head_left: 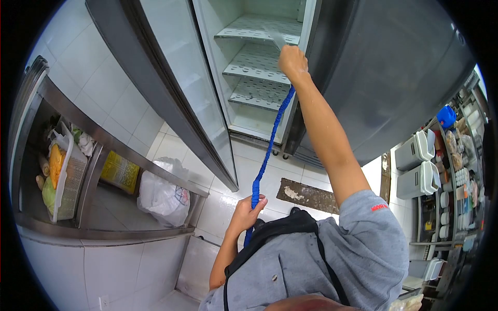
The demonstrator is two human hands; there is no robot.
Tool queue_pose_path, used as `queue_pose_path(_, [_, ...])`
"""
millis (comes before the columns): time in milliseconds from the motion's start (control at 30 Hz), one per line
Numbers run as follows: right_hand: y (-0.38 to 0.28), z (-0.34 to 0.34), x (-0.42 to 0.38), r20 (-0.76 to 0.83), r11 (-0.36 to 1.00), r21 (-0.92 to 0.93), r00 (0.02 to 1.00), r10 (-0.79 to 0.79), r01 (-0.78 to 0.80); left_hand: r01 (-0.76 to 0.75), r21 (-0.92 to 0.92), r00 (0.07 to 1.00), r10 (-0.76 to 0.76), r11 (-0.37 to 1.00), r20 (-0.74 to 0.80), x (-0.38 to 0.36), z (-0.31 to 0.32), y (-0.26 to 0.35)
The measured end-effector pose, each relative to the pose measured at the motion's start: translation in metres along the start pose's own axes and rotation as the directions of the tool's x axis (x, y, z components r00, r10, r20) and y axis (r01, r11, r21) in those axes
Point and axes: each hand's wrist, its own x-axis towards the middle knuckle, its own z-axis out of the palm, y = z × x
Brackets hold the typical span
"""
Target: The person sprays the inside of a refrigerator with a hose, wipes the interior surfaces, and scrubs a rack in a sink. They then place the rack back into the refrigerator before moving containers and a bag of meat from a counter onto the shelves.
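Note:
A blue fabric-covered hose runs from my left hand up to my right hand. My right hand is stretched into the mouth of an open refrigerator, closed around the hose's upper end. A pale streak, which looks like water, leaves that hand toward the upper shelf; any nozzle is hidden by the fingers. Lower down, near my waist, my left hand is wrapped around the hose. Perforated shelves in the refrigerator look wet, with drops on the middle shelf.
The refrigerator door stands open on the left. A steel counter frame holds a vegetable basket and a white plastic bag. A dark floor strip lies ahead of my feet. Grey bins and loaded shelves stand right.

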Motion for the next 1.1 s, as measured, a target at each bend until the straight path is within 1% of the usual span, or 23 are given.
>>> queue_pose_path(67, [0.005, -0.004, 0.002, 0.013, 0.996, -0.083, 0.999, -0.034, 0.035, -0.027, 0.002, 1.0, 0.027, 1.0, -0.009, 0.001, 0.001, 0.0])
queue_pose_path(100, [0.005, -0.004, 0.002, 0.017, 0.996, -0.084, 0.999, -0.029, 0.03, -0.023, 0.002, 1.0, 0.023, 1.0, -0.003, 0.001, 0.002, 0.002])
queue_pose_path(200, [0.003, -0.002, 0.008, 0.018, 0.998, -0.042, 0.999, -0.038, 0.039, -0.025, -0.002, 1.0, 0.025, 1.0, 0.016, 0.004, 0.004, 0.006])
queue_pose_path(267, [0.006, 0.007, 0.01, 0.086, 0.994, 0.001, 0.99, -0.113, 0.113, -0.038, 0.006, 0.999, 0.038, 0.999, 0.014, 0.005, 0.006, 0.004])
queue_pose_path(300, [0.009, 0.011, 0.01, 0.087, 0.994, 0.002, 0.99, -0.11, 0.111, -0.035, 0.008, 0.999, 0.035, 0.999, 0.016, 0.005, 0.007, 0.003])
queue_pose_path(367, [0.015, 0.017, 0.007, 0.048, 0.984, 0.066, 0.984, -0.171, 0.167, -0.038, -0.008, 0.999, 0.038, 0.999, 0.004, 0.005, 0.008, 0.001])
queue_pose_path(400, [0.018, 0.018, 0.008, 0.051, 0.984, 0.066, 0.984, -0.168, 0.165, -0.035, -0.008, 0.999, 0.035, 0.999, 0.007, 0.005, 0.009, 0.001])
queue_pose_path(467, [0.023, 0.018, 0.009, 0.133, 0.986, 0.148, 0.986, -0.103, 0.084, -0.027, -0.002, 1.0, 0.027, 1.0, 0.003, 0.005, 0.01, 0.0])
queue_pose_path(500, [0.026, 0.019, 0.008, 0.135, 0.986, 0.146, 0.986, -0.099, 0.079, -0.024, -0.002, 1.0, 0.024, 1.0, 0.008, 0.005, 0.011, 0.0])
queue_pose_path(567, [0.033, 0.022, 0.007, 0.055, 0.97, 0.166, 0.98, -0.19, 0.178, -0.015, -0.015, 1.0, 0.015, 1.0, 0.018, 0.006, 0.013, -0.001])
queue_pose_path(600, [0.037, 0.023, 0.006, 0.059, 0.972, 0.165, 0.982, -0.179, 0.167, -0.011, -0.012, 1.0, 0.011, 1.0, 0.029, 0.006, 0.014, 0.0])
queue_pose_path(667, [0.04, 0.024, 0.003, 0.046, 0.942, 0.263, 0.973, -0.228, 0.208, -0.018, -0.008, 0.999, 0.019, 1.0, 0.039, 0.007, 0.016, 0.001])
queue_pose_path(700, [0.042, 0.025, 0.001, 0.049, 0.945, 0.261, 0.975, -0.216, 0.196, -0.015, -0.006, 0.999, 0.015, 1.0, 0.052, 0.007, 0.017, 0.001])
queue_pose_path(767, [0.042, 0.024, -0.006, 0.036, 0.952, 0.183, 0.966, -0.255, 0.244, 0.007, -0.004, 0.999, -0.007, 1.0, 0.051, 0.008, 0.019, 0.001])
queue_pose_path(800, [0.044, 0.023, -0.011, 0.112, 0.969, 0.164, 0.972, -0.207, 0.187, 0.011, -0.005, 0.998, -0.011, 1.0, 0.059, 0.009, 0.02, 0.0])
queue_pose_path(833, [0.047, 0.024, -0.018, 0.118, 0.97, 0.163, 0.972, -0.202, 0.181, 0.01, -0.017, 0.998, -0.009, 1.0, 0.063, 0.009, 0.021, -0.001])
queue_pose_path(900, [0.056, 0.029, -0.031, 0.133, 0.997, -0.044, 0.989, -0.058, 0.065, 0.014, -0.033, 0.998, -0.012, 0.999, 0.068, 0.009, 0.022, -0.001])
queue_pose_path(933, [0.062, 0.034, -0.036, 0.139, 0.997, -0.045, 0.989, -0.059, 0.065, 0.012, -0.036, 0.998, -0.009, 0.999, 0.069, 0.009, 0.022, -0.001])
queue_pose_path(1000, [0.075, 0.05, -0.048, 0.153, 0.998, -0.064, 0.988, 0.036, -0.026, 0.017, -0.042, 0.998, -0.014, 0.999, 0.068, 0.007, 0.023, -0.003])
queue_pose_path(1033, [0.077, 0.057, -0.054, 0.16, 0.998, -0.064, 0.986, 0.034, -0.024, 0.008, -0.035, 0.998, -0.006, 0.999, 0.066, 0.006, 0.023, -0.005])
queue_pose_path(1100, [0.083, 0.072, -0.063, 0.207, 0.991, -0.114, 0.974, 0.091, -0.069, 0.004, -0.03, 0.998, -0.002, 1.0, 0.065, 0.005, 0.023, -0.006])
